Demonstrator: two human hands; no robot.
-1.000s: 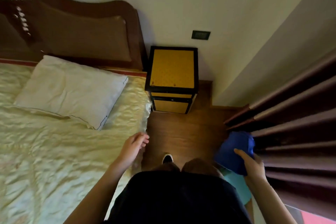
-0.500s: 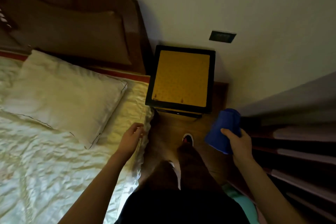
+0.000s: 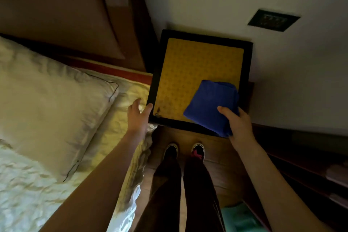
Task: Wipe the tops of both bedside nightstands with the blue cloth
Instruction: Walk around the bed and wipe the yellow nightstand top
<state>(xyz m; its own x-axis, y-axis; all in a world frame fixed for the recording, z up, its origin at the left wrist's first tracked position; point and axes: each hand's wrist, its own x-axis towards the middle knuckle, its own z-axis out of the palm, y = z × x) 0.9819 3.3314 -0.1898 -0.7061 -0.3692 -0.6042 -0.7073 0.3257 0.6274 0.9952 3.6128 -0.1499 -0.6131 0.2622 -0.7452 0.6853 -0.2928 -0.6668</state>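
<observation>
A nightstand [image 3: 190, 66] with a yellow patterned top and black frame stands against the wall, directly in front of me. My right hand [image 3: 238, 126] holds the folded blue cloth [image 3: 211, 105], which lies over the top's near right corner. My left hand [image 3: 138, 117] is open, its fingertips touching the nightstand's near left corner. Only this one nightstand is in view.
The bed [image 3: 37, 184] with cream sheets and a pillow [image 3: 47, 100] lies to the left, against a dark wooden headboard [image 3: 66, 11]. A wall socket [image 3: 273, 19] sits above right. Dark curtains [image 3: 310, 165] hang at the right. My shoes [image 3: 183, 151] stand on the wooden floor.
I have stepped up to the nightstand. My right hand brought the blue cloth forward onto its top, and my left hand moved from the bed's edge to the nightstand's corner.
</observation>
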